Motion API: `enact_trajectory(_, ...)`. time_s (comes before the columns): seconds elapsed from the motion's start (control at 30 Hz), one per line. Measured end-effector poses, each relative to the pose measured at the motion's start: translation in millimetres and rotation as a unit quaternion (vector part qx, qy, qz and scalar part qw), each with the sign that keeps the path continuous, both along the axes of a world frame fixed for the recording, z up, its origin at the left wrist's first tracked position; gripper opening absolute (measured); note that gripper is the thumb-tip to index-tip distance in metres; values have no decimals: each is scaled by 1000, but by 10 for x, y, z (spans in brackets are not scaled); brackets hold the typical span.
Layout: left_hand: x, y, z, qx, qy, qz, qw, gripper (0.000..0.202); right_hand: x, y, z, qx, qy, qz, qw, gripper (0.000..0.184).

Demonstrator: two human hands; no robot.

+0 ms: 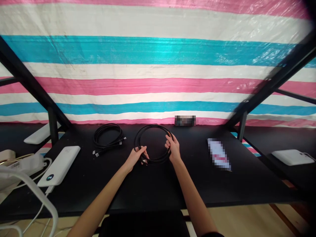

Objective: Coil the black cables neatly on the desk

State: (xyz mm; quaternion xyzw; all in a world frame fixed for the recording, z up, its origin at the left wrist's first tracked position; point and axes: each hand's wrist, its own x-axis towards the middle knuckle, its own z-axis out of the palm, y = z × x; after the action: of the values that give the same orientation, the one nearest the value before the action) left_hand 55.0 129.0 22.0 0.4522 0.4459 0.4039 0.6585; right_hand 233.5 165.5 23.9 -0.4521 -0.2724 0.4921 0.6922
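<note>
Between my hands a black cable [158, 160] is wound into a round coil, held just over the black table. My left hand [138, 156] grips the coil's lower left side, with a small pale connector end showing by the fingers. On the coil's right side my right hand [173, 147] has its fingers curled round the loops. Left of them a second coiled black cable [108, 144] lies on the table, its light-coloured plugs sticking out at its right and lower left.
A white power bank [60, 166] with a lit display and plugged-in cable lies left, beside a white power strip [27, 166]. A blurred-out packet [219, 154] lies right; a small blurred box [185, 120] stands at the back. Black frame bars [269, 82] slant up either side before striped sheeting.
</note>
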Motion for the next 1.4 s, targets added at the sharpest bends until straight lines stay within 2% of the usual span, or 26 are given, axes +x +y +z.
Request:
enact_trajectory(0.13, -14, 24, -11, 18, 26, 105, 994, 35, -92, -68, -55, 1, -196, -10, 980, 60)
enact_trajectory(0.23, -42, 46, -12, 25, 23, 183, 983, 37, -128, -87, -97, 1, -260, 23, 965, 64)
enact_trajectory(0.3, -59, 59, -18, 40, -15, 211, 977, 37, -130, -74, -115, -15, -236, 54, 970, 62)
enact_trajectory(0.4, -63, 70, -24, 46, -112, 232, 965, 35, -123, -43, -116, -40, -150, 96, 983, 56)
enact_trajectory(0.5, -43, 70, -9, 39, -165, 244, 955, 30, -132, -40, -94, -68, -90, 151, 982, 49)
enact_trajectory(0.67, -36, 58, 44, 62, -148, 224, 961, 27, -169, -120, -53, -110, -82, 240, 961, 44)
enact_trajectory(0.8, -72, 66, 52, 72, -118, 175, 975, 28, -173, -165, -5, -99, -56, 261, 959, 44)
enact_trajectory(0.87, -80, 74, 27, 68, -96, 142, 983, 29, -159, -153, 26, -91, -16, 242, 966, 37)
enact_trajectory(0.97, -73, 81, -41, 91, -18, 105, 990, 28, -118, -103, 67, -94, 43, 173, 980, 26)
enact_trajectory(1.1, -65, 81, -112, 158, 90, 91, 979, 25, -68, -59, 102, -54, 76, 108, 990, 26)
enact_trajectory(1.27, -101, 79, -78, 172, 103, 44, 979, 28, -76, -96, 135, 44, 75, 117, 989, 32)
enact_trajectory(1.4, -123, 72, -32, 210, 125, 27, 969, 29, -81, -129, 165, 70, 56, 132, 987, 31)
